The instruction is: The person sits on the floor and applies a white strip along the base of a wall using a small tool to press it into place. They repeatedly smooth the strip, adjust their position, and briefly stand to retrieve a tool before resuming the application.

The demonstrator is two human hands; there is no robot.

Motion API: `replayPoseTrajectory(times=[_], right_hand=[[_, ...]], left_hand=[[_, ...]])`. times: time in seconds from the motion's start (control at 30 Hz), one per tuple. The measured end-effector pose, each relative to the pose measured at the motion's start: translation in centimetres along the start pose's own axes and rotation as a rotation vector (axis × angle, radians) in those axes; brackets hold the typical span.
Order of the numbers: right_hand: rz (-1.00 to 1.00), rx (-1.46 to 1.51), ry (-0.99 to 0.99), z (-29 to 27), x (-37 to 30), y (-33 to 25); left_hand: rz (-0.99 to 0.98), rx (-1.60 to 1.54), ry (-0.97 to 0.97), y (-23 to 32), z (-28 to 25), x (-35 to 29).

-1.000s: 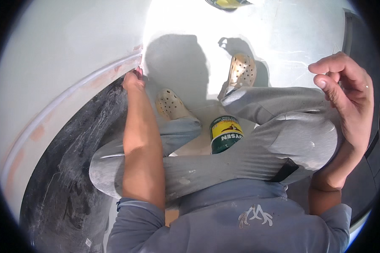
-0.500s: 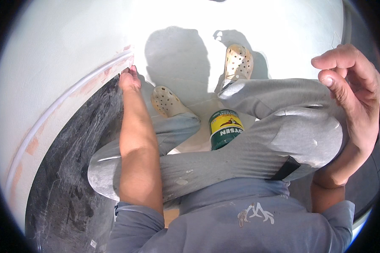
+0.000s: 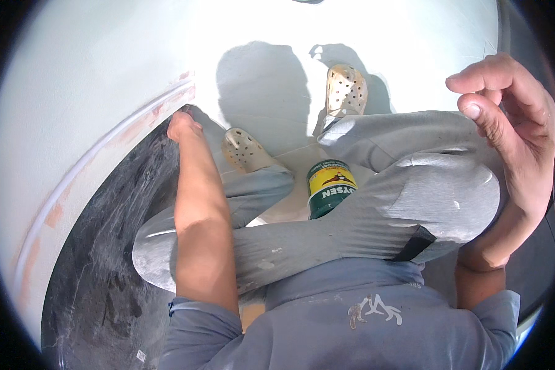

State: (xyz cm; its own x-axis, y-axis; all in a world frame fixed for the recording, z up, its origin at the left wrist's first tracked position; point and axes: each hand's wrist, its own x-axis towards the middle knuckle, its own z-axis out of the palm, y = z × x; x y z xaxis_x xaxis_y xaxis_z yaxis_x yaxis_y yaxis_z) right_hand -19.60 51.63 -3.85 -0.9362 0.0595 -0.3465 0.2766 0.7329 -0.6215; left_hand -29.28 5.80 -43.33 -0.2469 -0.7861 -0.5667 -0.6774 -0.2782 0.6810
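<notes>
One trim (image 3: 105, 142) runs along the wall (image 3: 92, 80); your left hand (image 3: 184, 126) is just below its far end — whether pinching anything, I can't tell — and your right hand (image 3: 524, 139), near your knee (image 3: 459, 197), curls loosely, pinch unclosed.

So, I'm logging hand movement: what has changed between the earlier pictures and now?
The left hand has drawn slightly back toward the person; whether it holds anything is unclear. The right hand sits a little higher in view, nothing visibly taken or released. The paint can, left clog and right clog stayed put.
</notes>
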Motion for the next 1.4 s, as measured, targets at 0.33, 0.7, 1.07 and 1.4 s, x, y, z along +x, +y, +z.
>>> replayPoseTrajectory(times=[0.33, 0.7, 1.07, 1.4], right_hand=[[0.067, -0.01, 0.019, -0.2, 0.2, -1.1], [0.028, 0.088, -0.011, -0.4, 0.3, 0.1], [-0.019, 0.015, -0.027, -1.0, 0.6, -0.6], [-0.003, 0.053, -0.017, -1.3, 0.0, 0.5]], left_hand=[[-0.028, -0.003, -0.358, -1.4, -0.1, 1.6], [0.011, 0.015, -0.034, -1.4, -0.5, 0.4], [0.0, 0.043, -0.383, -2.0, 0.0, 0.3], [0.176, 0.39, -0.19, -2.4, -1.1, -0.7]])
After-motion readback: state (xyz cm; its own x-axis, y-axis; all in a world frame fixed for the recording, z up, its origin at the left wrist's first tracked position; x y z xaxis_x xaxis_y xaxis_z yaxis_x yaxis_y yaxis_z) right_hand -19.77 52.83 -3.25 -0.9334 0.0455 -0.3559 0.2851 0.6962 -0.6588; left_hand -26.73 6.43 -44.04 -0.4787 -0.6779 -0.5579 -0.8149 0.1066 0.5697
